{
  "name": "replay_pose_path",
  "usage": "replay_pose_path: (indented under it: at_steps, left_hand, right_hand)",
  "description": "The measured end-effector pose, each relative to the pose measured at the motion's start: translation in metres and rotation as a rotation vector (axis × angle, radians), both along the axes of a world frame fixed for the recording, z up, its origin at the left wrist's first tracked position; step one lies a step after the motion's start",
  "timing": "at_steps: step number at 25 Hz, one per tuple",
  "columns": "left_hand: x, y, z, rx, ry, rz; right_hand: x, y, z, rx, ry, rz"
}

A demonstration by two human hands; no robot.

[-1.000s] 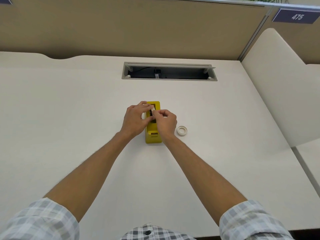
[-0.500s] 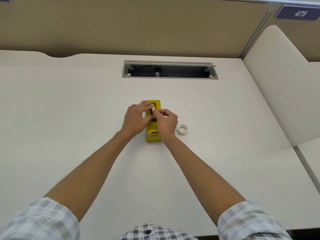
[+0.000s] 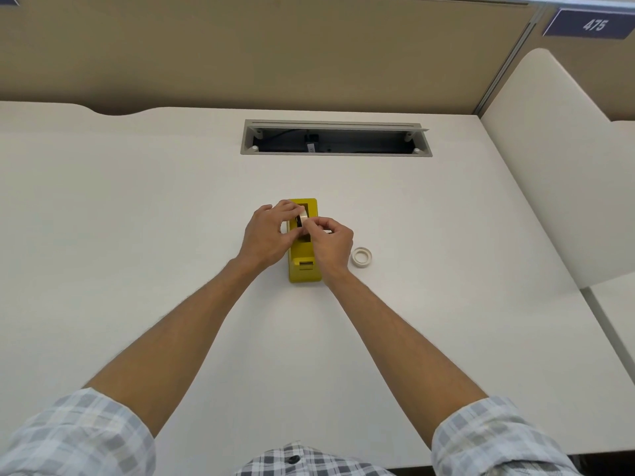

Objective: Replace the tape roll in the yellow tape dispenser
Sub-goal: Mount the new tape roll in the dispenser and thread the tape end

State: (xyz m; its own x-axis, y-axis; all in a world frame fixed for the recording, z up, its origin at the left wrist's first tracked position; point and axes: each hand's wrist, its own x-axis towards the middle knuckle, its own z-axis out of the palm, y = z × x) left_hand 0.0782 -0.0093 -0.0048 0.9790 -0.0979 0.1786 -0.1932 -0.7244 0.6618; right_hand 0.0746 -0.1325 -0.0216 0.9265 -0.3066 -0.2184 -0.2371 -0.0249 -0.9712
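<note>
A person's two hands meet over a yellow tape dispenser (image 3: pixel 304 266) near the middle of a white desk (image 3: pixel 137 235), working a tape roll (image 3: pixel 302 218) that stands on edge in the dispenser's open well. The left hand (image 3: pixel 266 235) curls its fingers round the roll from the 9 o'clock side, while the right hand (image 3: pixel 331 243) pinches at the roll's near edge from 3 o'clock; whether it holds a loose tape end is too small to tell. The step in hand appears to be seating or lifting the roll at the well, and which of the two cannot be told. A second, flat ring of tape (image 3: pixel 361 257) lies on the desk just beside the dispenser at 3 o'clock, apart from it. The next move likely calls for a steady dispenser and a straight path in or out of the well. Open desk spreads wide toward 9 o'clock; a cable hatch (image 3: pixel 335 138) sits well apart at 12 o'clock, and a low divider (image 3: pixel 549 166) closes the 3 o'clock side.
</note>
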Motion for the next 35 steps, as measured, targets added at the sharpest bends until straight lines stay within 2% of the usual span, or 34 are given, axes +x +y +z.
replay_pose_path:
  at_steps: [15,20,22,26,30,35]
  left_hand:
    - [-0.001,-0.001,0.001,0.000,0.022,0.011]
    - [-0.001,0.000,0.002,0.008,0.030,0.008]
    - [0.000,0.001,0.002,0.008,0.027,0.003]
    - [-0.001,0.001,0.003,0.008,0.023,-0.012]
    - [0.000,0.001,0.003,0.036,0.036,-0.010]
    - [0.003,0.003,-0.001,0.035,0.047,-0.021]
  right_hand:
    - [-0.001,0.001,0.001,0.062,0.006,-0.025]
    - [-0.003,-0.003,0.001,-0.052,-0.065,0.027]
    - [-0.006,-0.009,0.001,-0.222,-0.194,0.127]
    - [-0.002,-0.027,0.005,-0.795,-0.525,0.330]
    - [0.014,-0.036,0.005,-1.106,-0.748,0.370]
    - [0.030,-0.043,0.010,-1.409,-0.966,0.526]
